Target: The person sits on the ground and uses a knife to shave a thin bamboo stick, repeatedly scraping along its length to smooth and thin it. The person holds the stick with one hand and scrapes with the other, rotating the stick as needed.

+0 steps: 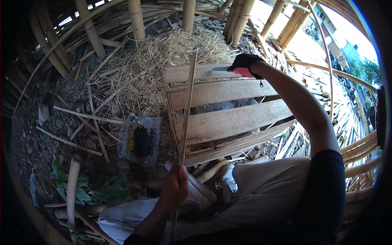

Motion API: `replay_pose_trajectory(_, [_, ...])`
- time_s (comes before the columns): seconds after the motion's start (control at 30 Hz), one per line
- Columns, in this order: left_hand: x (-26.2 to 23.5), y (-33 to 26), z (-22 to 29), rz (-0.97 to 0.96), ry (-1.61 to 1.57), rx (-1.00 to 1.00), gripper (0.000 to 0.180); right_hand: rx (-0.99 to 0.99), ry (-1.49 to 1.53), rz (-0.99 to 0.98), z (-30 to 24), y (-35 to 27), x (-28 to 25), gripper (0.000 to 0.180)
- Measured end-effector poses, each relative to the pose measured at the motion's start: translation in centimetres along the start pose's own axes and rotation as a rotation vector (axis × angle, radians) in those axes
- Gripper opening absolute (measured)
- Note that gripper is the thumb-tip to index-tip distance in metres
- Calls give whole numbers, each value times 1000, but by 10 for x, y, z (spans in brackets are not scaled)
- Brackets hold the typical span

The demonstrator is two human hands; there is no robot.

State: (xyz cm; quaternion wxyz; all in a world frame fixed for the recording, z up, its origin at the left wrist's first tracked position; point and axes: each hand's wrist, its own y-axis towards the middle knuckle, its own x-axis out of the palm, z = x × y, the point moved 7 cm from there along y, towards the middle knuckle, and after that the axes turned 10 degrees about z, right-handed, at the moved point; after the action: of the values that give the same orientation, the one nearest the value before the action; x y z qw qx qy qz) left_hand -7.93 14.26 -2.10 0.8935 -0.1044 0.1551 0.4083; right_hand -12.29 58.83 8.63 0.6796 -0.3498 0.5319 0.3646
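Left hand [174, 190] closed in a fist around the lower part of a bamboo strip [188, 106], thumb along it. Right hand [246, 67], in a dark glove with red on it, curled around the grip end of a blade [221, 69]; finger placement hidden by the glove. Strip stood before the left side of a slatted wooden platform [237, 120], long axis running away from the body, far end leaning slightly right; contact with the slats could not be told. Blade pointed left over the farthest slat, its length roughly along that slat.

Surface: rough pale boards with gaps. Around it, littered earth, a straw heap [143, 87] beyond, upright bamboo posts [136, 20] at the back, daylight at right.

Count: one strip, one blade, four slats, one clear plastic bag [155, 136] with a black-and-yellow object [141, 141] at it.
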Motion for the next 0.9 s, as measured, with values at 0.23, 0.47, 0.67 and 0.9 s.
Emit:
replay_pose_trajectory(0.23, [-4, -1, 0, 15, -9, 3, 32, 176, 605, -431, -14, -15, 11, 43])
replay_pose_trajectory(0.47, [-1, 1, -2, 5, 0, -1, 32, 252, 460, -109, 27, 9, 9, 42])
replay_pose_trajectory(0.67, [4, 2, 0, -8, -2, 17, 32, -244, -213, 356, 18, 10, 0, 46])
replay_pose_trajectory(0.9, [-2, -2, -5, 15, 8, -14, 31, 401, 1114, -143, -20, -12, -8, 26])
